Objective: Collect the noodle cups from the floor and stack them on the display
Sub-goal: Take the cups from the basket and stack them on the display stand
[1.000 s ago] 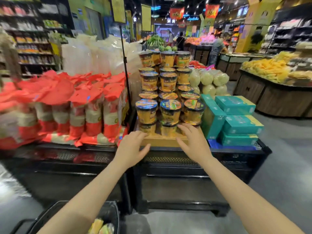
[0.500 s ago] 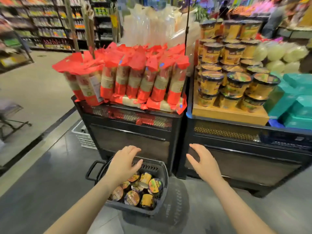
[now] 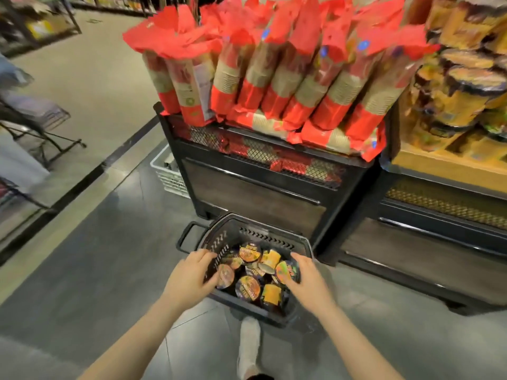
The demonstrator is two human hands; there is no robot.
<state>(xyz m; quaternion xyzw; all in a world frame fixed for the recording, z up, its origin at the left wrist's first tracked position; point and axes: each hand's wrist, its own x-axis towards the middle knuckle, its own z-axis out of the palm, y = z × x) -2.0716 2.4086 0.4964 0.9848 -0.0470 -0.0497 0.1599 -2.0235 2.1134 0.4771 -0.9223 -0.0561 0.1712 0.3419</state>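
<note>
The left hand (image 3: pixel 189 278) reaches into the left side of the basket (image 3: pixel 263 237), its fingers (image 3: pixel 204 256) loosely curled over the rim and the thumb lying against a cup lid (image 3: pixel 225 276); whether it has actually closed on that cup cannot be told. The right hand (image 3: pixel 307 281) comes in from the other side, its fingers (image 3: pixel 300 259) bent over the top of a shiny-lidded cup (image 3: pixel 285 271) and the thumb under its near edge, so it appears to grip that cup.

The noodle cups (image 3: pixel 248 287) lie jumbled in the black basket, some lid-up, some on their sides, filling its bottom. The basket sits on the grey tiled floor (image 3: pixel 96 270) with its far rim just before the foot of a dark display stand (image 3: pixel 255 187) and its handle (image 3: pixel 189 234) sticking out to the left.

Open floor spreads to the left and toward the camera, crossed by a dark strip (image 3: pixel 90 171). A shoe (image 3: pixel 248 349) stands just behind the basket's near edge. A white crate (image 3: pixel 168 174) is tucked against the stand's left corner.

On the stand lean red-topped packets (image 3: pixel 274 78). To the right, on a wooden surface (image 3: pixel 439 165), stacked noodle cups (image 3: pixel 461 86) rise in tiers, blurred. A wire frame (image 3: pixel 41 127) stands at the far left.
</note>
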